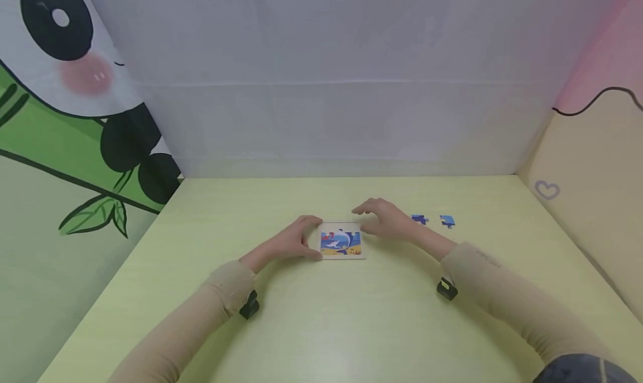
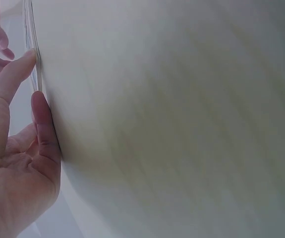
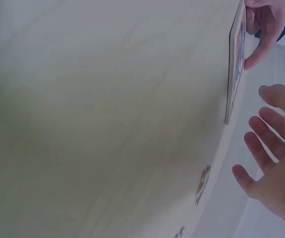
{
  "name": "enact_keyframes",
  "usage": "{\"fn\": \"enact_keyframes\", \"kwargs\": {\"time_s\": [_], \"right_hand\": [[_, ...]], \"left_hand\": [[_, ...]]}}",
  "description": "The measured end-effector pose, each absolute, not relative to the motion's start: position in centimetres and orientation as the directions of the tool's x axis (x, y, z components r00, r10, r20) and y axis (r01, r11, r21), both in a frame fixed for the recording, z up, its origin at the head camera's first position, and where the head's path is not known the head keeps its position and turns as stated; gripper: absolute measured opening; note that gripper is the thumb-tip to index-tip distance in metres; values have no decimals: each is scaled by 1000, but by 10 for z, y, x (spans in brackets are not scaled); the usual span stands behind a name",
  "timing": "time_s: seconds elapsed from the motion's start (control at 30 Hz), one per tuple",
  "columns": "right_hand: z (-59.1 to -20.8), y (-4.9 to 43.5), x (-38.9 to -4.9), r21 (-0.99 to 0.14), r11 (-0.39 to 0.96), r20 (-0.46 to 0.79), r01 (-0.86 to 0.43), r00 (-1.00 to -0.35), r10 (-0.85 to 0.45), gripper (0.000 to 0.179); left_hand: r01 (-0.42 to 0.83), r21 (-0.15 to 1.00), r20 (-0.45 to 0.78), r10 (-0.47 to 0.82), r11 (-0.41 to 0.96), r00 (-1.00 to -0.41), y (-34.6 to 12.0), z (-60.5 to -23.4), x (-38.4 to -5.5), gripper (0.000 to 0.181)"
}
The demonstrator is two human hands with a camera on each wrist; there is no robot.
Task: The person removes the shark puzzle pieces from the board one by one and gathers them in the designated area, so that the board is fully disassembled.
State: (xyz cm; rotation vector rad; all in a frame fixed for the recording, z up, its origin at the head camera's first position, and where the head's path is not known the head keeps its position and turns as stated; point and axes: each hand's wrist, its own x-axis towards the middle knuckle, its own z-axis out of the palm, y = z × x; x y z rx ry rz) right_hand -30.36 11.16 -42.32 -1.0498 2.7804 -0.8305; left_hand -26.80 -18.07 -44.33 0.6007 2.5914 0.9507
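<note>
Flat, rectangular, pale-bordered jigsaw board [image 1: 341, 244] w/ a blue sea and yellow sand pic (looks like a dolphin on it) lies on the pale yellow tabletop [image 1: 321, 321], roughly midway btwn the left and right edges, nearer the far edge imo. Top of the pic has a pale strip w/ a knob poking up, so prob some spots there lack pcs.

Left hand [image 1: 290, 242] has the board's left side: thumb at the near-left corner, fingers at the far-left one, gripping it btwn them. Makes sense tbh, b/c holding it by the corners should stop it skidding and leaves the pic uncovered.

Right hand [image 1: 385, 218] is by the board's far-right corner, fingers spread and loosely bent, nothing in them afaict. Right wrist view shows the hand clear of the board; the head view has the thumb overlapping the corner, but can't tell from there if it's touching.

Two loose pcs lie toward the tabletop's far-right corner: a dark blue jigsaw piece [image 1: 420, 219], partly hidden by the right arm, and a lighter blue jigsaw piece [image 1: 447, 221] just beyond it, nearer the right edge. Guessing they're over there to be in easy reach of that hand w/o crowding the board.
</note>
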Motion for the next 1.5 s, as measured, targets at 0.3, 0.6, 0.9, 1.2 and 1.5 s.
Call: {"fn": "enact_keyframes", "kwargs": {"time_s": [0.3,0.6,0.9,1.2,1.5], "right_hand": [[-429,92,-290,-484,668,-17,-565,-757,-653,34],[-422,86,-292,-484,678,-99,-554,-735,-671,34],[-417,86,-294,-435,650,-106,-622,-682,-724,40],[-406,87,-297,-423,633,-184,-648,-623,-760,55],[-409,86,-303,-400,608,-174,-686,-594,-785,48]], "left_hand": [[273,675,-147,487,685,-861,-181,-442,-267,90],[275,672,-147,488,688,-860,-179,-440,-267,88],[272,668,-154,487,692,-860,-180,-439,-267,89],[270,664,-159,485,697,-860,-179,-438,-268,89],[279,674,-145,492,684,-858,-179,-439,-268,89]]}}
